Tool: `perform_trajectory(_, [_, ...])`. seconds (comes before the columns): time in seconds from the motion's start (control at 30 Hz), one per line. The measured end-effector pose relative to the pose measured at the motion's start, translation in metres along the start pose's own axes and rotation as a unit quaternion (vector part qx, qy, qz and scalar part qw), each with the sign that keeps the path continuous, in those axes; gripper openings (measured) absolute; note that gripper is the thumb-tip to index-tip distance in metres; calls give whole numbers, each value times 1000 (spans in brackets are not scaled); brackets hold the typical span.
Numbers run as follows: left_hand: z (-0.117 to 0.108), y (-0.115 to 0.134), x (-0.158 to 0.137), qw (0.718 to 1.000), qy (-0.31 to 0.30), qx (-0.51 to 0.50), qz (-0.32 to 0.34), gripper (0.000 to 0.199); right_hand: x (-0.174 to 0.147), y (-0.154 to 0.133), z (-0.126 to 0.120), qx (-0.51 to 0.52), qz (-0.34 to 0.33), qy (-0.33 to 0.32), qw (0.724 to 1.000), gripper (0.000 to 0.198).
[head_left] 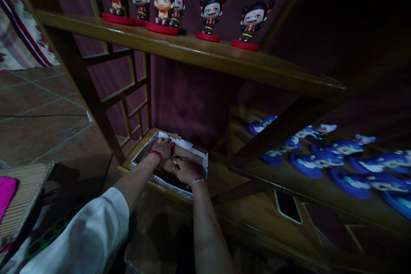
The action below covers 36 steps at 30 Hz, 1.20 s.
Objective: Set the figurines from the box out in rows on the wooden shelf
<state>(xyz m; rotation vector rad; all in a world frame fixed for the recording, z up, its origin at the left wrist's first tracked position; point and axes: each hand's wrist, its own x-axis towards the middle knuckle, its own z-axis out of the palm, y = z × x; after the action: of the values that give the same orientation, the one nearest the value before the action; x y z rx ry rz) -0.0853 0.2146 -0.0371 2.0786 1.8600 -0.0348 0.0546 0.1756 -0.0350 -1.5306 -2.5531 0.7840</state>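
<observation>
A shallow white cardboard box (206,167) with a brown inside sits on the low wooden shelf. Both hands reach down into it. My left hand (163,147), with a red bead bracelet at the wrist, is closed over a small red piece (172,149) that looks like a figurine base; most of it is covered by the fingers. Close by on the right, my right hand (186,170), wearing a silvery bracelet, has its fingers bent around a small dark and tan piece (175,163), seemingly a figurine. Shadow hides its details.
Above the box runs a wooden shelf (192,51) bearing several black-haired figurines (212,13) on red bases. Several blue figurines (334,158) stand on a board at right. A phone (287,206) lies on the lower shelf. A lattice frame (123,92) closes the left side.
</observation>
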Motion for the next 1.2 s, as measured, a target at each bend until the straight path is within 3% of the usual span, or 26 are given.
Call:
perform_trajectory(0.27, [-2,-8,-9,997,-6,40,68,47,-3,-4,-4,4,-39,12,999,28])
perform_trajectory(0.43, [1,-10,-24,1000,3,18,18,49,-8,-8,-10,16,-27,-4,1000,26])
perform_trajectory(0.53, [-1,-8,-34,1000,3,-13,-8,40,-11,-10,-13,38,-22,-17,999,27])
perform_trajectory(0.73, [-3,-8,-50,994,27,-102,2,39,-9,-7,-11,60,-10,-9,998,28])
perform_trajectory(0.87, [2,-14,-59,982,29,-184,-28,39,-5,1,-5,76,10,-11,997,30])
perform_trajectory(1.07, [-7,-14,-69,997,23,-63,-27,42,-1,5,-2,74,15,-1,997,31])
perform_trajectory(1.2, [-18,-15,-70,996,41,-55,-49,36,-1,2,-3,67,3,13,998,32])
